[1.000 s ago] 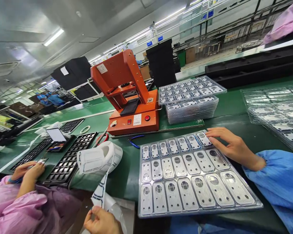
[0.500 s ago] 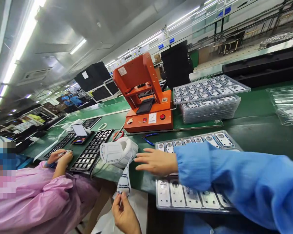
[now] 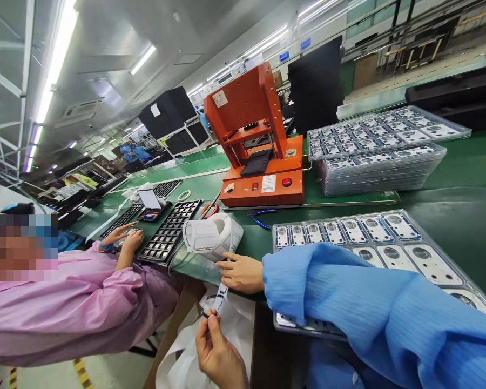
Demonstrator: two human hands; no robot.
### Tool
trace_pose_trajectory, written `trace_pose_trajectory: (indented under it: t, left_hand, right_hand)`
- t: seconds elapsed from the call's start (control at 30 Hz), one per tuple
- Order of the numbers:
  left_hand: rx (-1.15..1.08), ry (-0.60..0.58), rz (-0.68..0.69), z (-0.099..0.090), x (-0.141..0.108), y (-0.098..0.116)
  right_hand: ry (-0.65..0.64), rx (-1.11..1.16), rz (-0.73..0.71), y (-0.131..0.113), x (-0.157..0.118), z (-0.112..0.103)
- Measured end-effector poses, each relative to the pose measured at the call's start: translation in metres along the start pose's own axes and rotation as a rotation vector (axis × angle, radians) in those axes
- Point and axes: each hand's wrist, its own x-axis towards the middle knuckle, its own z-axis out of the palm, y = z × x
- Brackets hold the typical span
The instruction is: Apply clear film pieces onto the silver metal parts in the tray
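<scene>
A roll of white backing strip (image 3: 230,235) with thin dark-outlined adhesive stickers rests at the bench edge. From it a length of sticker strip (image 3: 222,294) runs down toward me. My left hand (image 3: 222,354) pinches the lower end of this strip between thumb and fingertips, where a dark thin outline shows. My right hand (image 3: 243,273), in a blue sleeve, reaches across with fingers stretched out over the strip beside the roll; its thumb is hidden. Under my right forearm lies a clear tray (image 3: 346,216) of silver plates with round windows.
An orange press (image 3: 263,189) stands behind the roll, with blue-handled pliers (image 3: 261,220) before it. Stacked trays (image 3: 380,170) stand at the right. At the left a co-worker in a pink sleeve (image 3: 85,292) works by black gridded trays (image 3: 172,229). White liner (image 3: 182,351) hangs below.
My right hand has moved down and closer to my left hand, onto the strip. The stretch of strip between them is shorter. The view has shifted, so the bench things appear displaced.
</scene>
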Motion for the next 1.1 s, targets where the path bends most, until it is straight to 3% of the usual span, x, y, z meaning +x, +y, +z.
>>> trace_pose_trajectory:
  t: [0.17,0.27,0.4,0.53,0.63,0.8,1.1]
  left_hand:
    - [-0.109,0.032,0.012,0.006,-0.004,0.006]
    - [-0.135,0.025,0.044,0.008,-0.007,0.015]
    - [-0.22,-0.068,0.001,0.01,-0.011,0.026]
    - [-0.26,-0.175,-0.097,0.018,-0.018,0.034]
    - [-0.291,-0.259,-0.178,0.03,-0.027,0.039]
    - [-0.268,-0.374,-0.224,0.052,-0.045,0.042]
    - [-0.122,-0.494,-0.235,0.067,-0.06,0.042]
  right_hand:
    - [-0.007,0.009,0.042,-0.005,-0.003,0.006]
    - [-0.007,0.028,0.036,-0.004,-0.006,-0.003]
    - [0.023,0.082,0.094,-0.002,-0.015,-0.042]
    - [-0.074,0.356,0.382,0.0,-0.041,-0.097]
    - [-0.099,0.658,0.537,-0.001,-0.066,-0.121]
    - [-0.004,0.952,0.726,-0.005,-0.093,-0.122]
    - [0.039,1.045,0.906,-0.008,-0.11,-0.127]
